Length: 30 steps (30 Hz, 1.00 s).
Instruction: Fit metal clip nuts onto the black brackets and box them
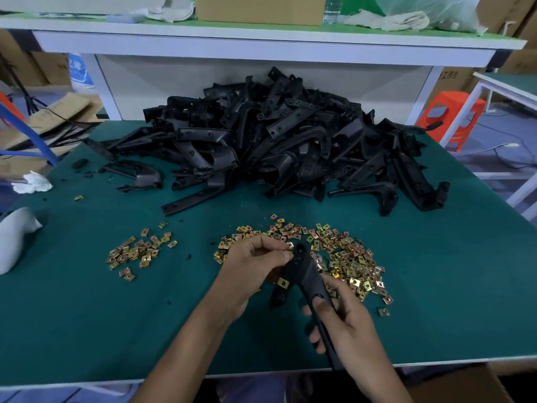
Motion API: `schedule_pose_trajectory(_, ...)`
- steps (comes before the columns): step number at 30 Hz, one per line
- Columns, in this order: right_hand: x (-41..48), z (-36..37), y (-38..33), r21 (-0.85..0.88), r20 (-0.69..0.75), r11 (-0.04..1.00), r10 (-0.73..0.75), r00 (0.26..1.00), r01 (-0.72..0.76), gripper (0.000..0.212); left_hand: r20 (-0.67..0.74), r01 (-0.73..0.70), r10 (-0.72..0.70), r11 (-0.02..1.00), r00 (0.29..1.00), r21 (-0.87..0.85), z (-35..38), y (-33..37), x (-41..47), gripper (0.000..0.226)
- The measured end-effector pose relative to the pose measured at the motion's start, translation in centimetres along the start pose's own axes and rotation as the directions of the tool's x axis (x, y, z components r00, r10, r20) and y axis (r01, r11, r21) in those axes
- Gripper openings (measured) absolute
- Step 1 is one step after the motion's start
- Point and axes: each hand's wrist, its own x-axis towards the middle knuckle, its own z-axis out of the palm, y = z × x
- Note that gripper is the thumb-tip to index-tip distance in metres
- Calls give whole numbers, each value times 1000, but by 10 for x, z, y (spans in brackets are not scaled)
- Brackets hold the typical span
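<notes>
My right hand [345, 321] grips a black bracket [308, 274] by its lower arm and holds it over the front of the green table [87, 315]. One brass clip nut [283, 283] sits on the bracket's left tab. My left hand [252, 263] pinches another clip nut [290, 245] against the bracket's upper end. Behind the hands a large scatter of loose clip nuts [345, 254] lies on the table. A smaller heap of clip nuts [139, 251] lies to the left. A big pile of black brackets [276, 141] fills the back of the table.
A cardboard box [465, 385] shows below the table's front edge at the right. A white object [14, 237] and crumpled tissue [30, 181] sit at the left edge. A shelf [261, 39] spans the back. An orange stool [453, 112] stands to the right.
</notes>
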Motion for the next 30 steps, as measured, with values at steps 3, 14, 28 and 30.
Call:
schedule_pose_trajectory(3,0,3,-1,-39,-21,999,-15,1000,15,38,14,29,-31,996,999,81,-4,2,1,19)
schedule_pose_trajectory(14,-10,16,2,-30,-203,996,-88,975,84,37,-20,-82,87,980,996,183,24,-12,-13,33)
schedule_pose_trajectory(28,-132,-52,28,653,-368,756,264,892,46,31,546,-306,51,870,836,387,100,-16,-36,34)
schedule_pose_trajectory(30,-137,-85,21,780,-523,570,368,769,258,32,570,-300,33,874,821,383,105,-20,-32,33)
